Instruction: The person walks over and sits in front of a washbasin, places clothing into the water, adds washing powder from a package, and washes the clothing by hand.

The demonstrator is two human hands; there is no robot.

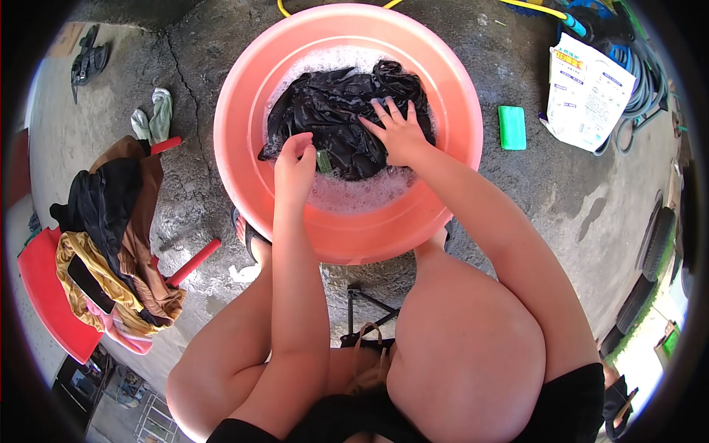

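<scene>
Wet black clothing (332, 111) lies bunched in sudsy water inside a large pink basin (236, 148). My right hand (402, 138) rests on the cloth at the right, its fingers spread and nothing gripped. Over the basin's left side is my left hand (295, 159), with the fingers curled in; whatever they may hold is hidden. Beside it, a small green piece (323, 161) shows against the black cloth, and I cannot tell what it is.
A green soap bar (512, 128) and a white printed bag (587, 92) lie right of the basin. At left, a red stool (52, 295) bears piled clothes (111, 221). Socks (159, 114), a sandal (90, 63), a yellow hose (535, 7) and tires (639, 314) are around.
</scene>
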